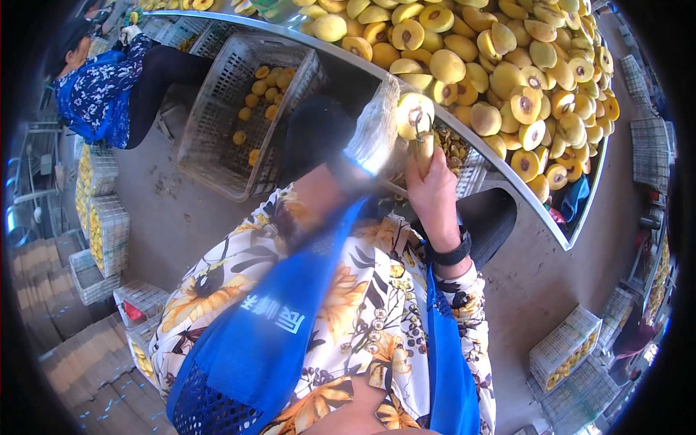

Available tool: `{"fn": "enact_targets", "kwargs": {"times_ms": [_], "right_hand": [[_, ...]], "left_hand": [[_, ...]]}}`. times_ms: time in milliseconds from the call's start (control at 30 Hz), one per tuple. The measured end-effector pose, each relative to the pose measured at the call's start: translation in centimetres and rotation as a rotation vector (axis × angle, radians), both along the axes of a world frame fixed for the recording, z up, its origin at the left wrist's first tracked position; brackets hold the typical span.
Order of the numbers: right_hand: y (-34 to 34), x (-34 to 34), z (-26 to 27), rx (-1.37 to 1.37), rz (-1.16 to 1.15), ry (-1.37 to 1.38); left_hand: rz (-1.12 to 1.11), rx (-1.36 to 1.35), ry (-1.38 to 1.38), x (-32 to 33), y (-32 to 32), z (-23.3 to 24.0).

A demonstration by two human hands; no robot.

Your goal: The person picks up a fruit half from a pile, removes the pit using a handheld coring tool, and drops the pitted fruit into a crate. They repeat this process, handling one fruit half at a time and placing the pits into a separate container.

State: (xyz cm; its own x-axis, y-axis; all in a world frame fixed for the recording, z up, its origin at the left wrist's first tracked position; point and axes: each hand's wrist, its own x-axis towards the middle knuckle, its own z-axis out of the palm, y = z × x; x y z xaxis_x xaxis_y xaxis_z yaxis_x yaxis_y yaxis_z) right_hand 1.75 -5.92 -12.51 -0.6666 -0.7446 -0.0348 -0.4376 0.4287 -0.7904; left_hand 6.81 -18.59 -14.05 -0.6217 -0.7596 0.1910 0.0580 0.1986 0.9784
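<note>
My left hand (pixel 374 130), in a pale knitted glove, holds a halved yellow peach (pixel 406 113) with its cut face up. A brown stone cavity shows in the middle of the flesh. My bare right hand (pixel 433 187) grips the wooden handle of a pitting tool (pixel 424 148). The tool's wire loop lies against the cut face, by the cavity. Just beyond both hands, a heap of halved yellow peaches (pixel 489 70) fills the metal-edged table (pixel 489 155). Many halves show brown pits or hollows. Peach stones and scraps (pixel 448 142) lie below the table edge.
To my left stands a plastic crate (pixel 217 136) with several peach halves (pixel 269 87) inside. Another person (pixel 103 92) sits beyond it. Stacked crates (pixel 106 234) of yellow fruit line the left; another crate (pixel 565 342) stands at lower right. A blue cloth (pixel 575 198) lies in the table corner.
</note>
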Motion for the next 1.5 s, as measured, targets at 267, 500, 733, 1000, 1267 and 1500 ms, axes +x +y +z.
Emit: {"fn": "enact_targets", "kwargs": {"times_ms": [267, 500, 733, 1000, 1267, 1500], "right_hand": [[-0.1, -0.4, -0.4, -0.088, 0.039, -0.033], [-0.1, -0.4, -0.8, -0.007, 0.053, -0.121], [-1.1, 0.6, -0.1, -0.048, -0.042, -0.111], [-1.0, 0.5, -0.7, -0.066, -0.113, -0.179], [-0.4, -0.2, -0.8, -0.023, 0.057, -0.231], [-0.9, -0.5, -0.8, -0.113, 0.113, -0.513]], "left_hand": [[-0.035, -0.189, -0.102, -0.3, 0.6, 0.3], [-0.094, -0.072, 0.12, -1.1, -0.5, -1.4], [0.095, -0.551, -0.024, -1.3, -0.7, -1.0], [0.067, -0.381, 0.069, -1.6, 1.3, -0.1], [-0.245, -0.147, 0.011, -1.3, -1.5, 1.3], [-0.2, -0.134, -0.003, 0.3, -1.0, 2.9]]}}
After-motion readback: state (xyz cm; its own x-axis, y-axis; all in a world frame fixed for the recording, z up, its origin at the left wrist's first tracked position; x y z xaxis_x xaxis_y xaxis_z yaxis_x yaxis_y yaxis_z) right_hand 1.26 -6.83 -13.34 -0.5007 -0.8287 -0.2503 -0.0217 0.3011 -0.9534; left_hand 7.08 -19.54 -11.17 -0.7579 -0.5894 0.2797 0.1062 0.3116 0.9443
